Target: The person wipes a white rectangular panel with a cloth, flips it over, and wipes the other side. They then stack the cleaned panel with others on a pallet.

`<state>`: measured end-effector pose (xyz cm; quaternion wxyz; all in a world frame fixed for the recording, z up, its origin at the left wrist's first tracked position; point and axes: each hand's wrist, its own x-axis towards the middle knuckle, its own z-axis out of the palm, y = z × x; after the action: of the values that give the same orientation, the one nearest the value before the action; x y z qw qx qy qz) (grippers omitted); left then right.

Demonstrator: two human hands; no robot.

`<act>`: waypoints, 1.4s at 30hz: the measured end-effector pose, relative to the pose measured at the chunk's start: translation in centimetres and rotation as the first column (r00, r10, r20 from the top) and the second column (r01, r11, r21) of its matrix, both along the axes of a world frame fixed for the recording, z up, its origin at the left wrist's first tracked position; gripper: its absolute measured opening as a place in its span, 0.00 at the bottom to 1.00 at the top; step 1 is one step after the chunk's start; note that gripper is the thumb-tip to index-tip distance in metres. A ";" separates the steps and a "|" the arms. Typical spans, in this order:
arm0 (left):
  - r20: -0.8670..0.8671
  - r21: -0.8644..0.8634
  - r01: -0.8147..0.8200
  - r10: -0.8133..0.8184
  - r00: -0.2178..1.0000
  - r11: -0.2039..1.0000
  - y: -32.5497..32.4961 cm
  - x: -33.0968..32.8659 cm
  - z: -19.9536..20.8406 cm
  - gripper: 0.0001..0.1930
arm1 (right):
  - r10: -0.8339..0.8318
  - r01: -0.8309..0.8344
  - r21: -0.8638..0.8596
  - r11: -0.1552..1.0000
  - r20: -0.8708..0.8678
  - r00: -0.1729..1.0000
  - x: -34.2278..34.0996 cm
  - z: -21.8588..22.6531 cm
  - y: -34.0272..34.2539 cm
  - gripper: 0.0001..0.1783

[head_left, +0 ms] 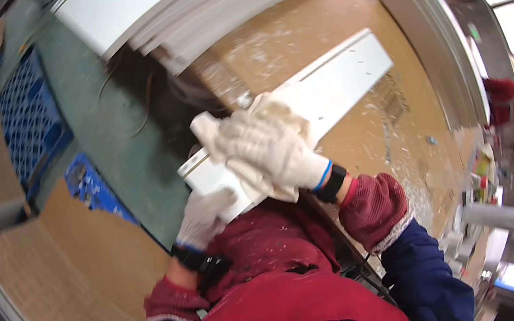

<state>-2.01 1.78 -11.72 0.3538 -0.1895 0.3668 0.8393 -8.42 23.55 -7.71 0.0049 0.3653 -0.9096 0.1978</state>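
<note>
- I can't read any words from here.
- Blurred dark printing (389,99) marks the brown table surface (354,151), to the right of the white board (343,83), too smeared to make out.

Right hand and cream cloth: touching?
Touching. The head view shows the gloved right hand resting directly on the cream cloth, folds bunched out on both sides.
</note>
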 end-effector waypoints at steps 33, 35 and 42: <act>-0.261 -0.580 -0.229 0.088 0.961 0.782 -6.6 6.4 10.2 0.17 | -0.238 0.238 -0.217 0.947 0.029 0.971 8.4 3.8 5.8 0.24; -0.230 -0.523 -0.257 0.156 0.961 0.813 -6.9 7.5 10.6 0.15 | -0.342 0.659 -0.280 0.698 0.679 0.650 6.7 4.2 10.6 0.15; -0.332 -0.437 -0.306 0.165 0.929 0.846 -4.9 7.1 12.9 0.16 | -0.862 0.911 -0.360 0.203 0.376 0.341 5.4 4.2 20.8 0.18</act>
<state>5.11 -3.12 1.16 0.1328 -0.1942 0.5837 0.7772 -3.00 44.39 -3.50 0.1725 -0.2482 -0.8607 0.4096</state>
